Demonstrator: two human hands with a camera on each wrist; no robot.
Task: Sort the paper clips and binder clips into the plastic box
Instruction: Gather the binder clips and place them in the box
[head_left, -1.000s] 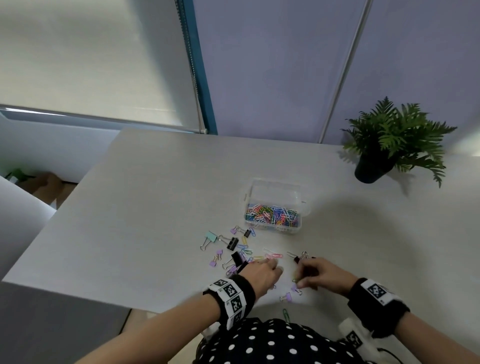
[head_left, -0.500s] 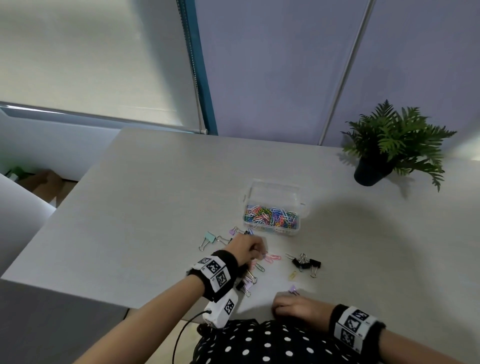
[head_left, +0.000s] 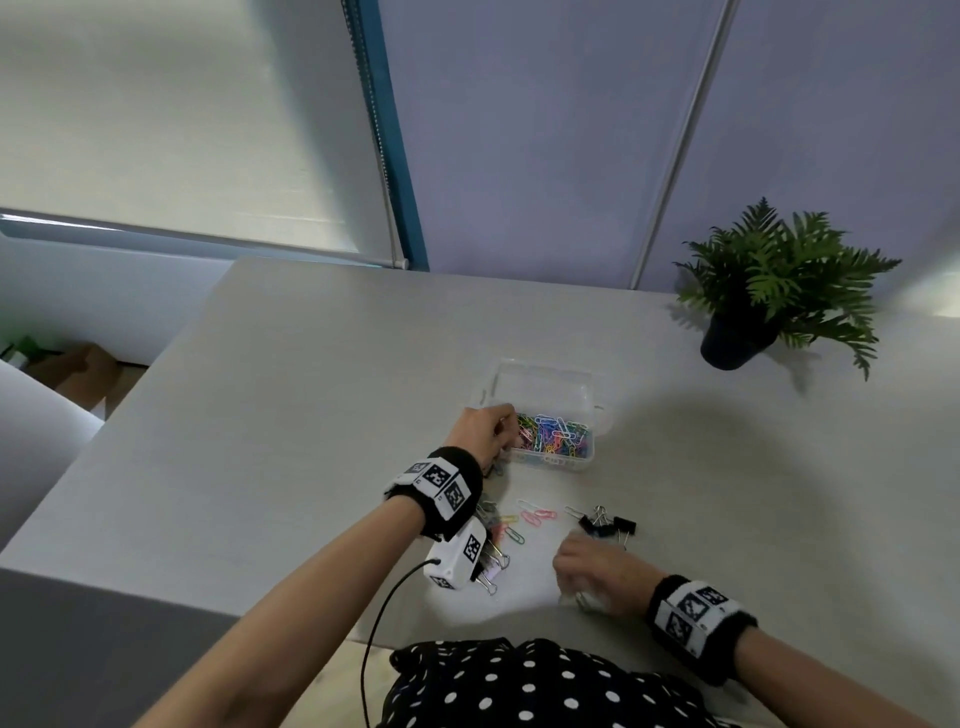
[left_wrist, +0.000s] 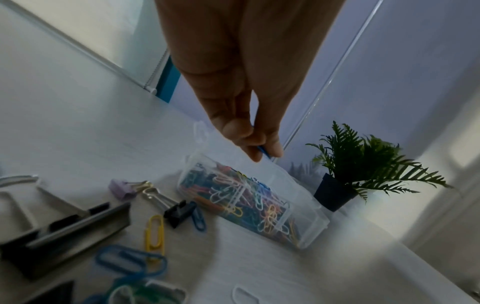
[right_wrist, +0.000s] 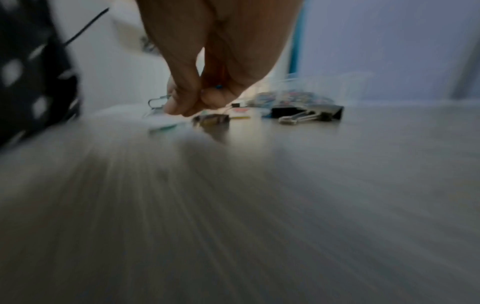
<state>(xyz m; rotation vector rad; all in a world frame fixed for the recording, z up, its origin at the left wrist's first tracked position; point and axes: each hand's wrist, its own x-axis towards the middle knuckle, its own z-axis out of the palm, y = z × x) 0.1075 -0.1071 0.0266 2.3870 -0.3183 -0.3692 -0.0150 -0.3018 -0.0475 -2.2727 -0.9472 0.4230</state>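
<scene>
A clear plastic box (head_left: 551, 462) stands open mid-table, its near compartment full of coloured paper clips (head_left: 553, 434). My left hand (head_left: 488, 431) hovers at the box's left end; its thumb and finger pinch a blue paper clip (left_wrist: 263, 153) just above the box (left_wrist: 306, 207). My right hand (head_left: 587, 569) is low near the table's front, just short of several black binder clips (head_left: 608, 525). Its fingers are curled and pinched (right_wrist: 192, 102), with a small blue bit (right_wrist: 219, 86) showing between them; that view is blurred.
Loose pink paper clips (head_left: 537, 516) lie between the hands, with a yellow paper clip (left_wrist: 154, 232), a purple binder clip (left_wrist: 122, 189) and a black binder clip (left_wrist: 179, 211) left of the box. A potted fern (head_left: 769, 291) stands far right. The table's front edge (head_left: 311, 618) is close.
My left hand has gone from the loose clips up to the box's left end with a clip. My right hand moved from the front edge towards the black binder clips.
</scene>
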